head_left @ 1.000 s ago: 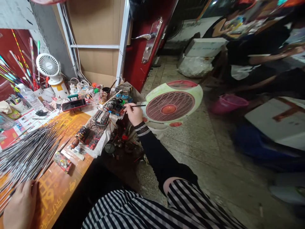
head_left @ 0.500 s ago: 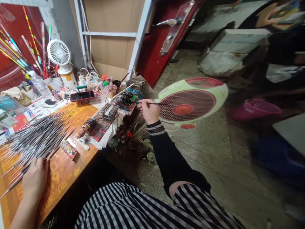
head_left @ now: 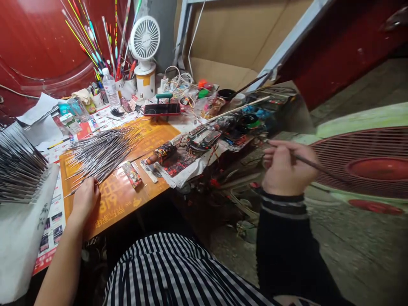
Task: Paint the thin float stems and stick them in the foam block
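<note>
My left hand (head_left: 84,195) rests at the near left edge of the orange board, its fingers closed on a thin grey fishing float (head_left: 74,190). Just beyond it lies a pile of similar slender grey floats (head_left: 102,151). My right hand (head_left: 288,168) is off the table's right side, pinching a thin dark paintbrush (head_left: 314,165); its tip is hard to make out. Left of that hand, paint pots (head_left: 253,121) stand on a paint-smeared surface. A small paint-spattered block (head_left: 131,175) lies on the board between my hands.
A white foam block (head_left: 28,229) stuck with many dark floats stands at far left. A small white fan (head_left: 145,40), a water bottle (head_left: 111,87) and a phone (head_left: 162,109) stand at the back. A big green-and-red fan (head_left: 366,123) is close on the right.
My view has turned left, bringing the foam block with floats into sight. My right hand has drawn a little back from the paint pots with the brush. The left keeps its float.
</note>
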`<move>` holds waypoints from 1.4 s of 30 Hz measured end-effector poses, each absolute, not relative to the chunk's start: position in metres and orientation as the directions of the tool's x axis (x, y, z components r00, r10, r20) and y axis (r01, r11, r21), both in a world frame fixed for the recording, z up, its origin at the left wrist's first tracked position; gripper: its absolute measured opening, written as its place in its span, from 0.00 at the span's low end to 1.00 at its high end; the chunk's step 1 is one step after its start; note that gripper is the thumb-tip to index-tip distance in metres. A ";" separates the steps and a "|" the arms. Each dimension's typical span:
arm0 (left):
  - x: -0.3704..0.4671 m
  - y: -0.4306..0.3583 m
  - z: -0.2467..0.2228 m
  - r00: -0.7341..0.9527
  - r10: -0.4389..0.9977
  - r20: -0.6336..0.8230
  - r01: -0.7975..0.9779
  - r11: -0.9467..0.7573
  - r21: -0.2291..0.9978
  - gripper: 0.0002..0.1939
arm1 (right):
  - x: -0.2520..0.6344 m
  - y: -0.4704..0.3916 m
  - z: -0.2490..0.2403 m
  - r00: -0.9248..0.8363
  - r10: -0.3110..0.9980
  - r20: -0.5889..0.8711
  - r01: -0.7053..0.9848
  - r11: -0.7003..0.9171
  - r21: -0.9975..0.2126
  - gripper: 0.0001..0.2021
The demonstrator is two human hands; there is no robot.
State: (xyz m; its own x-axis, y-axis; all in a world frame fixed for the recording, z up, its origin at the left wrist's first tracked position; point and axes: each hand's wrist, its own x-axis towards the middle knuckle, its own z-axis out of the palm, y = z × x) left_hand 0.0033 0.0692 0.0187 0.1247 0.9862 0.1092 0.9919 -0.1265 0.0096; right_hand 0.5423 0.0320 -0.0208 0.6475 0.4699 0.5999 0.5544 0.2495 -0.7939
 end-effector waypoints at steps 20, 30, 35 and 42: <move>0.002 0.008 0.020 0.193 0.818 0.542 0.912 -0.353 0.209 0.08 | 0.289 0.040 -0.038 -0.076 0.536 0.841 0.496 0.752 -0.434 0.25; -0.013 0.009 0.016 0.265 0.724 0.637 0.879 -0.453 0.148 0.07 | 0.282 0.048 -0.044 -0.122 0.598 0.792 0.609 0.676 -0.416 0.28; -0.014 0.007 0.015 0.285 0.715 0.638 0.873 -0.468 0.134 0.07 | 0.282 0.046 -0.045 -0.108 0.591 0.799 0.632 0.662 -0.404 0.28; -0.012 0.007 0.013 0.299 0.719 0.628 0.870 -0.475 0.130 0.08 | 0.282 0.045 -0.043 -0.115 0.594 0.796 0.640 0.657 -0.398 0.30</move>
State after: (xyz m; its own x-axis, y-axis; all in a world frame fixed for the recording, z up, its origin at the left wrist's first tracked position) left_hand -0.0122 0.0071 0.0129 0.2987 0.7188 0.6278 0.8701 -0.4754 0.1303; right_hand 0.2822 0.0446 -0.0434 -0.1153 0.5942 0.7960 0.6403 0.6571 -0.3978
